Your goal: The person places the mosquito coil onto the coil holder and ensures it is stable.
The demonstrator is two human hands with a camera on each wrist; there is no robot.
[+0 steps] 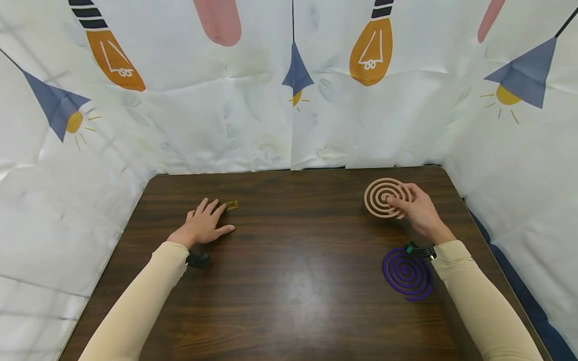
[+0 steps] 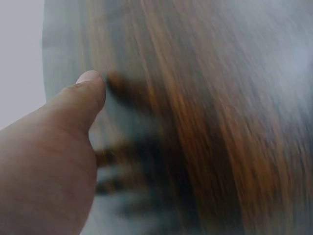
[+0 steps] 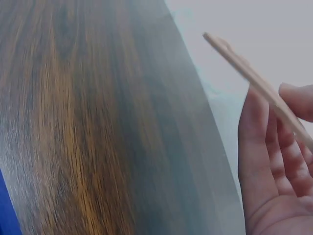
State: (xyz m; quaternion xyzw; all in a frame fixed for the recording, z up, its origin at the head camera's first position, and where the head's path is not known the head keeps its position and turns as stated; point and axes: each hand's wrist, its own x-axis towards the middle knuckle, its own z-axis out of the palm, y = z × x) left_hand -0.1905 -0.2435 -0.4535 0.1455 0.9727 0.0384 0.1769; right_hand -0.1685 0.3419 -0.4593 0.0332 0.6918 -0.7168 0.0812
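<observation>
My right hand [image 1: 421,209] pinches a tan mosquito coil [image 1: 378,199] between thumb and fingers, over the far right of the table. In the right wrist view the coil [image 3: 244,70] shows edge-on and tilted, thumb on one face and fingers behind the other. A purple spiral coil [image 1: 405,273] lies flat below, nearer me, partly under the wrist in the head view. At the far left my left hand [image 1: 201,225] is spread palm down, fingers extended. Its index fingertip is right at a small flat brass-coloured piece [image 1: 232,205]. The left wrist view shows the thumb [image 2: 80,100] stretched over the wood.
The dark wood-grain table [image 1: 289,250] has rounded far corners. White patterned cloth [image 1: 262,125] with lamp and bulb prints hangs behind it and along both sides. Each wrist wears a black strap. A dark blue strip [image 1: 519,281] shows beyond the right edge.
</observation>
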